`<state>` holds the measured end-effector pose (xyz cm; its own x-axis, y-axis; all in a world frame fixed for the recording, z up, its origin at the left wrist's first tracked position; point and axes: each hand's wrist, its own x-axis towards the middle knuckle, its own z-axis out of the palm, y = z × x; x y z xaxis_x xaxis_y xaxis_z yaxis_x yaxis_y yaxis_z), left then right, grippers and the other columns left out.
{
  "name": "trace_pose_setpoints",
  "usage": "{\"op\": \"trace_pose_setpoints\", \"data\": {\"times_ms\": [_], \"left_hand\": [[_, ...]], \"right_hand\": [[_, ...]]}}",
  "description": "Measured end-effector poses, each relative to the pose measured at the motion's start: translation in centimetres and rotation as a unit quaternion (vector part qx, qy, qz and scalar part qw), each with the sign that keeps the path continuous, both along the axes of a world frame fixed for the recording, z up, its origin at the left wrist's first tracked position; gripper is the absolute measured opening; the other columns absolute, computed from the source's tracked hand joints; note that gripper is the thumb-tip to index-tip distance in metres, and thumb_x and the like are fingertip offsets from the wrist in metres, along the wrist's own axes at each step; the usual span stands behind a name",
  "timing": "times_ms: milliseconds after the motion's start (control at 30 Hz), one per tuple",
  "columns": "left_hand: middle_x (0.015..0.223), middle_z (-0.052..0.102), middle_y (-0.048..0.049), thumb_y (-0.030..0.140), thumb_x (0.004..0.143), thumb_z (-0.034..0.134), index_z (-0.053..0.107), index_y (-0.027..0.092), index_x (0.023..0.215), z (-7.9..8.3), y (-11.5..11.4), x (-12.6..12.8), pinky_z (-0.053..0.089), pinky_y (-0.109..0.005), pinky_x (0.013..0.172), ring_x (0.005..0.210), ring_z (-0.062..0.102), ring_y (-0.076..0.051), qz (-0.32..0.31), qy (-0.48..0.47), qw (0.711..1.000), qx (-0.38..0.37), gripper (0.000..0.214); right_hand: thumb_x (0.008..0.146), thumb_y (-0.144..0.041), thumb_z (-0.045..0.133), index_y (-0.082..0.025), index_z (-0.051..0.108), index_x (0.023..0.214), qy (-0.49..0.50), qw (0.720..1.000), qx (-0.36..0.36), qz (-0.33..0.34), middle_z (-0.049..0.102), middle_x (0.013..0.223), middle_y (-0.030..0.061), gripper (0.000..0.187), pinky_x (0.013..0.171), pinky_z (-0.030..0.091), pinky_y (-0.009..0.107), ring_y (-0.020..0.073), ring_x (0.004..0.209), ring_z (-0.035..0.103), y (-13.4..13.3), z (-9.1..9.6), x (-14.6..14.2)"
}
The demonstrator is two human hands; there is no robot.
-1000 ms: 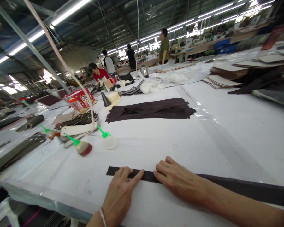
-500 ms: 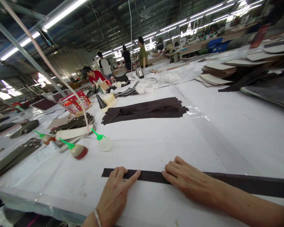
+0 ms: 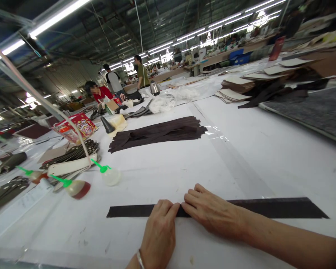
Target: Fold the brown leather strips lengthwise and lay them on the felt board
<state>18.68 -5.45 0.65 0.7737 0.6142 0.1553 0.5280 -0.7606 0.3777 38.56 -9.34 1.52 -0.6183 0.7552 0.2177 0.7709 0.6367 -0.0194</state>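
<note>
A long dark brown strip point(image 3: 277, 208), leather or cloth, lies across the white table in front of me. Its left stretch looks narrower than the right, where a paler band runs along the far edge. My left hand point(image 3: 161, 228) is closed on the strip near its middle, thumb and fingers pinched together. Just right of it, almost touching, my right hand point(image 3: 210, 209) grips the strip with curled fingers. Both hands hide the part between them. Beyond lies a flat pile of similar dark strips point(image 3: 159, 131).
Squeeze bottles with green nozzles, one clear point(image 3: 111, 176) and one with reddish liquid point(image 3: 80, 189), stand on the left. A hanging hose point(image 3: 72, 125) comes down there. Stacked pale-topped pieces point(image 3: 238, 84) and a grey board point(image 3: 310, 104) lie right. Several people work farther back.
My left hand has slid right along the strip, up to my right hand, and its fingers have closed from a spread pose. The view has shifted, bringing the strip's right end into sight.
</note>
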Motion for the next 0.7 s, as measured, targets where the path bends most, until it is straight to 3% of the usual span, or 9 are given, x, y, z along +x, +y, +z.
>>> {"op": "trace_pose_setpoints", "data": {"times_ms": [233,700], "left_hand": [[0.099,0.058,-0.0095,-0.002,0.084,0.036,0.051,0.013,0.130,-0.4,0.1,-0.7,0.051,-0.042,0.084,0.091,0.050,-0.024,-0.042,0.034,0.998,0.042,0.051],[0.097,0.052,-0.0068,-0.006,0.076,0.036,0.042,0.030,0.140,-0.5,0.0,-0.5,0.051,-0.042,0.081,0.090,0.048,-0.023,-0.058,0.081,0.989,0.105,0.074]], "right_hand": [[0.092,-0.006,0.046,-0.015,0.054,0.080,0.004,1.000,-0.007,-0.002,0.051,0.079,0.0025,0.017,0.074,0.032,0.033,0.0171,0.073,0.043,-1.1,-0.2,1.8],[0.092,-0.002,0.043,-0.014,0.054,0.079,-0.008,1.000,0.024,-0.008,0.049,0.077,0.0021,0.021,0.070,0.028,0.033,0.0164,0.070,0.040,-3.1,0.5,4.1]]}}
